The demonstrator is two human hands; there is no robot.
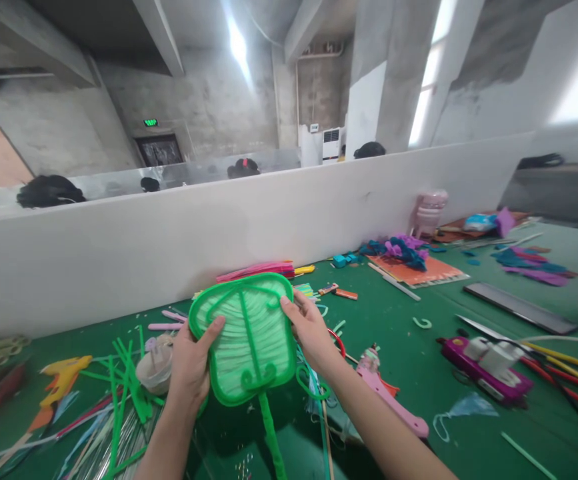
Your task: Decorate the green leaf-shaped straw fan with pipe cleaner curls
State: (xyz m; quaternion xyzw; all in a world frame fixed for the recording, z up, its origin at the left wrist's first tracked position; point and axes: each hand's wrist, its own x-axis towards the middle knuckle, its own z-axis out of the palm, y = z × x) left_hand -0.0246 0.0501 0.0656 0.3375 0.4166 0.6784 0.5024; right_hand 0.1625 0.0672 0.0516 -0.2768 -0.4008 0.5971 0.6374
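A green hand fan (243,337) with a rounded square face is held up over the table, its green-wrapped handle (271,433) pointing down. Darker green strips form a central rib and curls across its pale green surface. My left hand (193,363) grips the fan's left edge, thumb on the front face. On the upper right edge, my right hand (311,327) pinches the rim between thumb and fingers. The fingers behind the fan are partly hidden. Below my right hand lies a green loop (313,387), close to the fan's edge.
Yellow glue gun (63,379) and green strips (126,380) lie left on the green table (393,347). Rightward are a pink-handled tool (393,400), purple power strip (486,370), pointed blade (489,328) and phone (521,307). A white partition (119,260) spans the back; people's heads show beyond.
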